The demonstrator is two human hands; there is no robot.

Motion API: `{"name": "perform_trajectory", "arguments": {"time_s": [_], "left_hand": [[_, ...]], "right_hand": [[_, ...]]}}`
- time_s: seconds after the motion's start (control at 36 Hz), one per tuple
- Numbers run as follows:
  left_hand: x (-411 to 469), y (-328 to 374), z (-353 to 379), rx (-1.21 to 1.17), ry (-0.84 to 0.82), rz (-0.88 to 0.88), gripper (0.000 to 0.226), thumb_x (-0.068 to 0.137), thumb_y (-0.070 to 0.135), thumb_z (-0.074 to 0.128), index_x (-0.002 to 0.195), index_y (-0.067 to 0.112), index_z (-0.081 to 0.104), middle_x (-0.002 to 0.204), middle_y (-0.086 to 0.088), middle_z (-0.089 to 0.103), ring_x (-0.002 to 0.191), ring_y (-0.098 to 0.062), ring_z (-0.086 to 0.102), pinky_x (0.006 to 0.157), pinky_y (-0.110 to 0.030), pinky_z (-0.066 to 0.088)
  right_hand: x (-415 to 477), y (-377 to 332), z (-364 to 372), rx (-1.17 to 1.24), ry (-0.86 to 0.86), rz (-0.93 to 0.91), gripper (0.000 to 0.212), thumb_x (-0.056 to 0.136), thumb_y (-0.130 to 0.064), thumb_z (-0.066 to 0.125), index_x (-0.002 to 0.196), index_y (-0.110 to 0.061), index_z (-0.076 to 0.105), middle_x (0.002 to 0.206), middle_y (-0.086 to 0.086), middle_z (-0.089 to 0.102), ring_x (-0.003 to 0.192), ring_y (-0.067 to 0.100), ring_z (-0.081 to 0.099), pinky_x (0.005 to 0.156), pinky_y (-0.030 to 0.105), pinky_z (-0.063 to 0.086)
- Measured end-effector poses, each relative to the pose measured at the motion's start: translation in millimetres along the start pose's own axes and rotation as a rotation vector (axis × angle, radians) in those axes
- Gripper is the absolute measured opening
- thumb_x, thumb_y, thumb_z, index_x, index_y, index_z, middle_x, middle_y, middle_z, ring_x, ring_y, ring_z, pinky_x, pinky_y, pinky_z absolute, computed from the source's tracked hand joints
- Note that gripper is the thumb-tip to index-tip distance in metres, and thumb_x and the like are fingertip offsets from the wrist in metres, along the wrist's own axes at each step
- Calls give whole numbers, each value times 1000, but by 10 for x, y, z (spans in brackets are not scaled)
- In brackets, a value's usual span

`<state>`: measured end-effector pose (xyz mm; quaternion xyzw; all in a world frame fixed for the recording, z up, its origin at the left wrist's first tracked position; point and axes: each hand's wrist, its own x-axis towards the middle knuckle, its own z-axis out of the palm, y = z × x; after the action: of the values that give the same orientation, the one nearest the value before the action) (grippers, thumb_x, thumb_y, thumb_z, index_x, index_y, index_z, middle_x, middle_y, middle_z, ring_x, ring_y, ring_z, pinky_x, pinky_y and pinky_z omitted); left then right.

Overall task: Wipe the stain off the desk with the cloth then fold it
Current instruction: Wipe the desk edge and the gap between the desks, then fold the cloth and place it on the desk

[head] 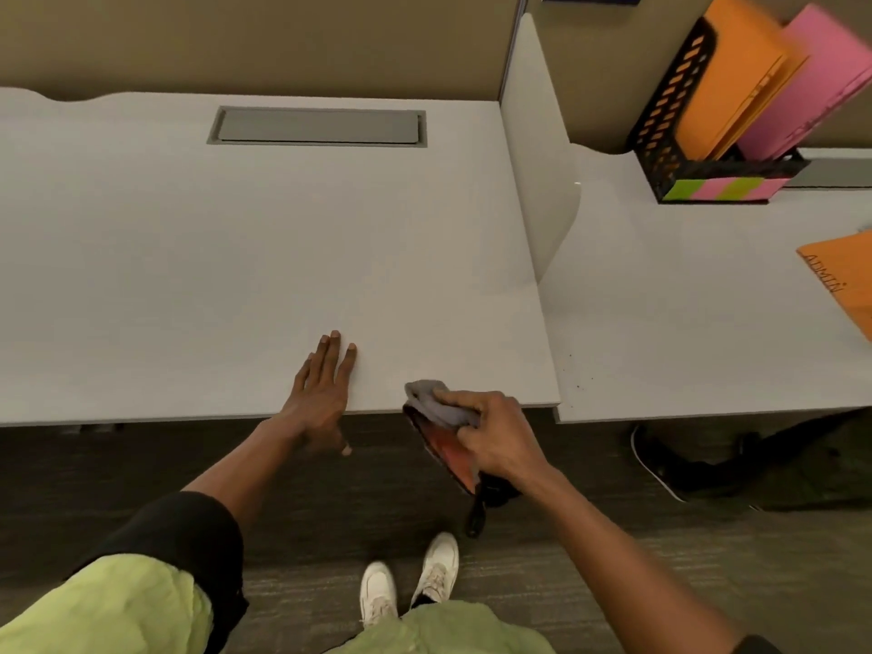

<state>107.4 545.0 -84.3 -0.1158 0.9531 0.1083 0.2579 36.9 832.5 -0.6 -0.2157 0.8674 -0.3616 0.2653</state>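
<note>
Cloth bunched at the desk's front edge.
Right hand (495,436) fingers clamp the grey cloth (439,408), soft, light, limp; best gripped by corners. Left hand (321,394) flat on desk (236,252), fingers together.

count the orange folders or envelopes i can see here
2. One orange folder stands in the black file holder at top right, beside a pink folder. Another orange envelope lies flat at the right edge, partly cut off. More may lie outside the frame.
</note>
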Motion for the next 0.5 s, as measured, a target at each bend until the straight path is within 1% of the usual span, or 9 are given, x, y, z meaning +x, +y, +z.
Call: {"name": "perform_trajectory", "arguments": {"time_s": [0.08, 0.14, 0.17, 0.19, 0.25, 0.31, 0.36, 0.44, 0.5], "left_hand": [[3, 120, -240, -62, -61, -40, 158, 75, 48, 97, 170, 15, -24, 172, -12, -42, 161, -34, -35, 132, -50, -8], [-38, 262, -458, -168, -56, -76, 131, 79, 51, 94, 174, 12, 11, 182, -16, -6, 169, -38, -2, 135, -51, 12], [-75, 347, -555, -243, -16, -81, 110, 83, 52, 92, 168, 14, 32, 179, -14, 20, 165, -36, 21, 131, -50, 26], [-127, 442, -630, -334, 47, -79, 88, 87, 52, 88, 157, 17, 49, 169, -10, 43, 155, -31, 42, 122, -46, 39], [-249, 664, -712, -588, 169, -79, 55, 97, 58, 74, 136, 20, 68, 139, 0, 70, 131, -21, 65, 102, -35, 51], [-381, 900, -772, -909, 201, -99, 54, 101, 69, 56, 119, 22, 76, 114, 8, 81, 111, -15, 76, 94, -34, 56], [-474, 1085, -819, -1135, 146, -102, 63, 104, 73, 44, 113, 22, 80, 102, 6, 85, 95, -12, 81, 94, -37, 61], [-547, 1273, -863, -1324, 92, -105, 73, 100, 80, 41, 110, 22, 85, 102, 3, 85, 95, -14, 82, 87, -33, 64], [-579, 1350, -893, -1406, 108, -91, 68, 100, 79, 49, 109, 24, 87, 104, 3, 85, 97, -13, 82, 84, -29, 65]], "right_hand": [[-32, 59, -199, 264, 100, 89, 62, 85, 4, 64, 132, -37, 71, 129, -15, 73, 119, 0, 66, 102, 29, 59], [-55, 96, -273, 382, 147, 95, 64, 84, 8, 64, 127, -38, 74, 123, -18, 75, 117, 1, 68, 99, 30, 60], [-70, 107, -305, 427, 167, 88, 64, 84, 10, 64, 125, -38, 75, 121, -18, 76, 116, 2, 69, 96, 30, 61], [-81, 108, -336, 461, 187, 74, 65, 83, 12, 64, 123, -39, 76, 119, -18, 76, 115, 2, 70, 94, 28, 62], [-99, 104, -385, 494, 221, 39, 66, 83, 13, 64, 122, -39, 77, 118, -19, 77, 114, 1, 70, 93, 27, 62], [-108, 99, -419, 507, 235, -11, 67, 83, 14, 65, 124, -38, 76, 120, -20, 76, 117, 0, 69, 96, 25, 60], [-112, 93, -446, 506, 238, -61, 68, 83, 14, 65, 126, -38, 75, 123, -20, 75, 120, 0, 67, 98, 22, 58], [-120, 82, -475, 475, 235, -136, 68, 85, 12, 66, 129, -40, 72, 126, -23, 73, 123, -2, 65, 100, 19, 55], [-121, 70, -482, 454, 240, -186, 71, 85, 11, 65, 130, -43, 71, 127, -25, 72, 124, -3, 64, 100, 17, 54]]}}
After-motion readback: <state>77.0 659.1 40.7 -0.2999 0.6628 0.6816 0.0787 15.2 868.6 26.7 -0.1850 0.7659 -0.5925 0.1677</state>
